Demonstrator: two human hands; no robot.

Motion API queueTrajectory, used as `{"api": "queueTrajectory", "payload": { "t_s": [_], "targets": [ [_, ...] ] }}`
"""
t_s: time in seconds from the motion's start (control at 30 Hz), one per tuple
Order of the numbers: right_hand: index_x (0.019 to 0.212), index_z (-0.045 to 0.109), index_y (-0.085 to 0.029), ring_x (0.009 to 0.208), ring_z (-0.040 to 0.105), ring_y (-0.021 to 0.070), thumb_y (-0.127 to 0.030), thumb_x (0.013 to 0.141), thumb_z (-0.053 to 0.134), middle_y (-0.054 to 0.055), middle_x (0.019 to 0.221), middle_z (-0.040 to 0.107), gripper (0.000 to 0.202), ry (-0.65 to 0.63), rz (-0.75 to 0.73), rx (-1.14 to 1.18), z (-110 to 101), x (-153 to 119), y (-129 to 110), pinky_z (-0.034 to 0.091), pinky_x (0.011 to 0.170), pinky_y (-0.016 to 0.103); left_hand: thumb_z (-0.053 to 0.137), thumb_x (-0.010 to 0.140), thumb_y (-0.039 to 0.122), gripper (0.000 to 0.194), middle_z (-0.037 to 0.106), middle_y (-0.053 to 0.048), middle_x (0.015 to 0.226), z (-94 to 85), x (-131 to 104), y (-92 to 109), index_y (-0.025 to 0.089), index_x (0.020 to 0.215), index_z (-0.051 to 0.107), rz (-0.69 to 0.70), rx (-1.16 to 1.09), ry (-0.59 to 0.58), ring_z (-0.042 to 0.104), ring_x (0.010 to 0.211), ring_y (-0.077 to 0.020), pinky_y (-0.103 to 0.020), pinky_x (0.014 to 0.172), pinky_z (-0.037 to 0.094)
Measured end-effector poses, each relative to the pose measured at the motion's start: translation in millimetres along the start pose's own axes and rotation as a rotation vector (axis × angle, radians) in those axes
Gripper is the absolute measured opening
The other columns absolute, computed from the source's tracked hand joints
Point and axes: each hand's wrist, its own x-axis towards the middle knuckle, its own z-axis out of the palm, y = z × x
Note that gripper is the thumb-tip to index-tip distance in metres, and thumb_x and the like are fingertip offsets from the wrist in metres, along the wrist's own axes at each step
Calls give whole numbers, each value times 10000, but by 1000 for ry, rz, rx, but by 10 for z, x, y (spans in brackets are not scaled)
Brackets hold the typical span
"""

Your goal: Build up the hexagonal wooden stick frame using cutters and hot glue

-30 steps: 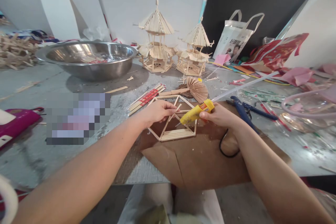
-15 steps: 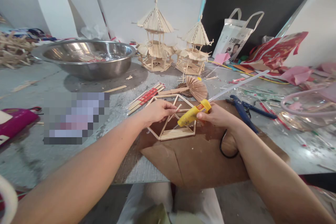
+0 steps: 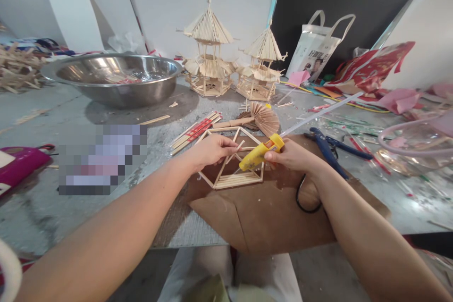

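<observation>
A yellow hot glue gun (image 3: 254, 156) with a long clear glue stick (image 3: 322, 112) in its back sits in my right hand (image 3: 288, 155). Its nozzle points down and left at a six-sided frame of wooden sticks (image 3: 240, 180). One side of the frame is filled with several parallel sticks. My left hand (image 3: 215, 150) pinches a short wooden stick (image 3: 240, 146) over the frame; its fingers hide part of the frame. Beneath lies a brown board (image 3: 283, 222).
Two stick-built pagodas (image 3: 208, 63) stand at the back, beside a steel basin (image 3: 120, 80). Chopsticks in red wrapping (image 3: 200, 130) and a folded paper fan (image 3: 265, 120) lie behind the frame. Blue pliers (image 3: 327, 151) are at right, a blurred-out object (image 3: 106, 160) at left.
Both hands, the glue gun and the frame hold almost the same places. The whole view has shifted very slightly.
</observation>
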Motion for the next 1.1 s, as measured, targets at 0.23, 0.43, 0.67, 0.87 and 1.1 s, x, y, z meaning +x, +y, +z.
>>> {"api": "queueTrajectory", "payload": {
  "t_s": [0.23,0.43,0.67,0.87,1.1],
  "targets": [
    [642,553,-153,436,424,76,-487,669,524,-28,479,504,337,-9,8,-13,-7,-1,8,317,433,203,567,651,415,356,497,22,526,-1,17,-21,135,859,636,-8,-11,10,323,390,-37,-176,378,246],
    [617,545,-150,430,412,74,-489,664,528,-27,470,498,343,-4,14,-27,-10,4,10,308,423,202,557,656,421,364,506,18,541,-3,18,-25,135,867,636,2,2,-5,312,386,-34,-175,373,232],
    [585,538,-164,387,385,65,-476,673,522,-29,454,501,324,-13,35,-35,-32,-11,-11,284,401,203,547,672,404,343,449,42,486,-1,-2,7,137,867,636,-4,24,11,309,382,-39,-184,382,236],
    [608,540,-166,393,385,64,-478,680,520,-31,452,498,321,-2,22,-24,-57,-22,18,281,401,200,558,660,435,356,412,55,472,-4,-17,23,147,849,644,-5,32,15,257,380,-36,-200,383,181],
    [623,542,-146,401,389,59,-510,666,526,-32,460,495,367,-20,41,-40,-97,-29,33,310,420,197,540,666,464,378,382,60,464,-14,-31,43,154,856,644,0,94,6,227,385,-35,-205,399,149]
  ]
}}
